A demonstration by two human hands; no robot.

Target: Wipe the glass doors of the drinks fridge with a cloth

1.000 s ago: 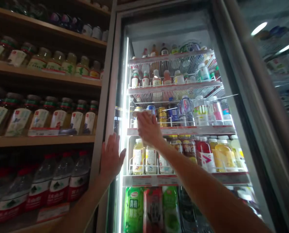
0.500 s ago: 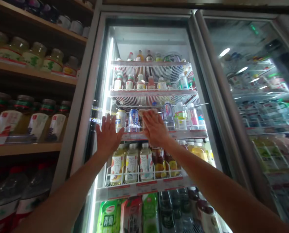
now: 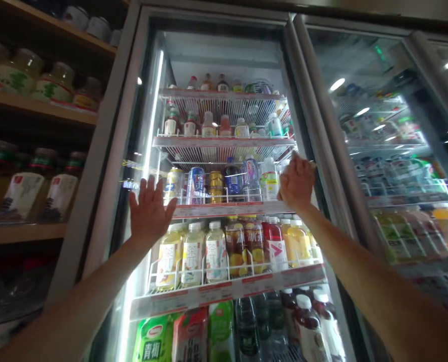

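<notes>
My left hand (image 3: 151,211) lies flat on the glass door (image 3: 224,48) of a lit drinks fridge, fingers spread, with nothing in it. Higher and to the right, my right hand (image 3: 298,183) presses a pale cloth (image 3: 313,164) against the same pane near its right frame. Only thin edges of that cloth show past the fingers. Behind the glass, a blue can (image 3: 196,185) and a gold can (image 3: 216,186) stand on the shelf at hand height. Tea bottles (image 3: 216,251) fill the wire-fronted shelf below.
Wooden shelves (image 3: 39,110) with jars and bottles run along the left, beside the fridge's metal frame. A second glass fridge door (image 3: 363,100) with drinks behind it adjoins on the right, past a vertical metal edge (image 3: 314,100). Green and red packs (image 3: 154,337) stand at the bottom.
My right hand has swept right across the glass with the cloth, from the middle of the pane towards its right edge. My left hand stays on the left side; the view has shifted slightly.
</notes>
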